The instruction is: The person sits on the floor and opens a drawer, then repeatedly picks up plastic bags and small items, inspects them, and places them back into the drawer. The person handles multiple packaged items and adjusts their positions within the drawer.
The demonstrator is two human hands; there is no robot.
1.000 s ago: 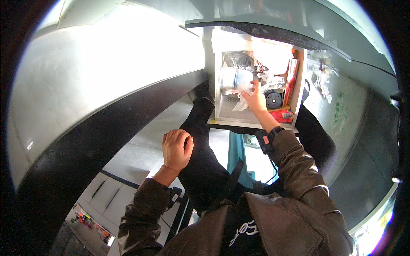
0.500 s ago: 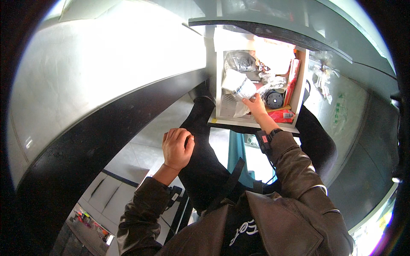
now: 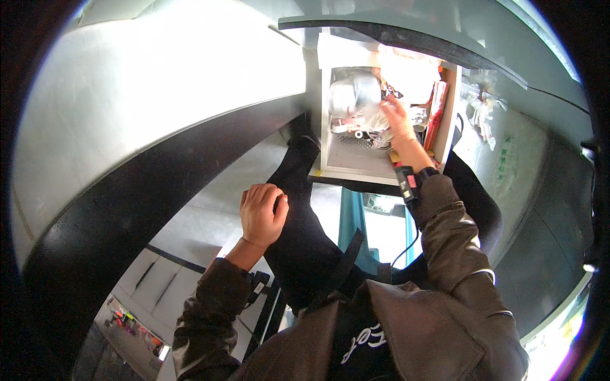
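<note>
The right hand (image 3: pixel 397 117) reaches into an open white drawer (image 3: pixel 356 162), its fingers (image 3: pixel 389 101) curled onto a crumpled clear plastic bag (image 3: pixel 375 117) lying mid-drawer, just beside a shiny metal pot (image 3: pixel 349 94); a red packet (image 3: pixel 437 105) stands along the drawer's right wall; the left hand (image 3: pixel 262 214) rests on the person's dark-trousered thigh (image 3: pixel 305 235), fingers loosely bent, holding nothing.
</note>
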